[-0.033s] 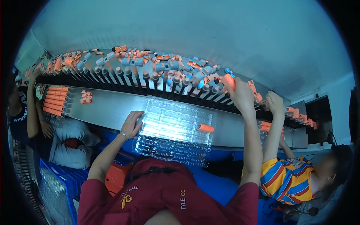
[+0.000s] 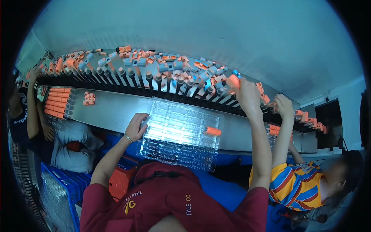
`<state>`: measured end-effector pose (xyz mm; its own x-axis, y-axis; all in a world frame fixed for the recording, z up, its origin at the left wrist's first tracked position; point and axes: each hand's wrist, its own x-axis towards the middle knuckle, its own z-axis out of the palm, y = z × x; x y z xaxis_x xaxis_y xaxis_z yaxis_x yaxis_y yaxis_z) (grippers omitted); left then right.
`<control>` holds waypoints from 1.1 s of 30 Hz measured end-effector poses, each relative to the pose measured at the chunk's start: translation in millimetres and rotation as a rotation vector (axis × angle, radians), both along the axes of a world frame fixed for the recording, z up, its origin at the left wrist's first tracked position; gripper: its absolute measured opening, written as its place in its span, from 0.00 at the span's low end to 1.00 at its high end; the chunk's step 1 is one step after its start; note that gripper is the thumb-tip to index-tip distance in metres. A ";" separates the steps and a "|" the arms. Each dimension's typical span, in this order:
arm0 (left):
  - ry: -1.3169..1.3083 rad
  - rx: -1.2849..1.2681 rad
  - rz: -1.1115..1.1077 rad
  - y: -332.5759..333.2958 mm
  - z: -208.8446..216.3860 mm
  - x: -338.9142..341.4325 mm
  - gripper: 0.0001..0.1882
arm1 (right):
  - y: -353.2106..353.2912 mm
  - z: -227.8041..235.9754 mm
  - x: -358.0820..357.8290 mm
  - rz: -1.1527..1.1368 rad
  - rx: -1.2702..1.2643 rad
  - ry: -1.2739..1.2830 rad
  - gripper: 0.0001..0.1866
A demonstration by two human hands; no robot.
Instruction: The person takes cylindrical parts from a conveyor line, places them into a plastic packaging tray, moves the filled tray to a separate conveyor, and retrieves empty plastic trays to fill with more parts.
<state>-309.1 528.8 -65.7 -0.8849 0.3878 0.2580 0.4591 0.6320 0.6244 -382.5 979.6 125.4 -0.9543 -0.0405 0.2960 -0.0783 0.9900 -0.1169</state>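
My right hand [image 2: 248,96] is closed round an orange plastic part [image 2: 233,81], held above a row of upright dark pegs [image 2: 158,83] near a small blue piece [image 2: 236,72]. A clear plastic tray [image 2: 181,154] with moulded hollows lies in front of me, overhanging the bench's near edge. One orange plastic piece [image 2: 212,131] sits at the tray's right side. At the tray's upper left edge rests my left hand [image 2: 136,127], fingers stretched out and apart, the tips touching the edge. The fingertips of my right hand are partly hidden behind the orange part.
Orange and grey parts [image 2: 170,66] crowd the surface behind the pegs. On the metal bench [image 2: 112,110], an orange part [image 2: 89,98] and a filled tray [image 2: 58,103] lie leftward. Co-workers' hands [image 2: 284,106] work close on both sides. A blue crate [image 2: 62,189] stands lower left.
The pegs have shifted slightly to the left. The orange part in my right hand has tilted and moved a little up and left. My left hand and the tray hold their place.
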 end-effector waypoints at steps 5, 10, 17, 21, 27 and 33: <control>0.068 -0.104 -0.020 30.9 -10.5 -1.8 0.25 | 13.2 -17.6 9.0 0.252 0.037 0.236 0.12; 0.036 -0.142 0.020 46.2 -21.8 -1.5 0.25 | 13.4 -45.5 42.5 0.427 -0.183 0.650 0.23; 0.049 -0.126 -0.009 46.3 -42.0 -20.2 0.24 | 43.3 -219.5 78.9 0.273 -0.595 0.088 0.20; 0.039 -0.118 -0.010 51.4 -43.6 -20.1 0.24 | 35.5 -233.8 92.9 0.315 -0.399 0.053 0.19; 0.039 -0.119 -0.002 67.6 -47.0 -21.2 0.23 | 12.9 -239.1 133.2 -0.236 -0.820 0.075 0.23; 0.024 -0.109 -0.018 99.6 -45.5 -21.0 0.23 | 16.8 -240.1 140.6 -0.169 -0.780 0.134 0.24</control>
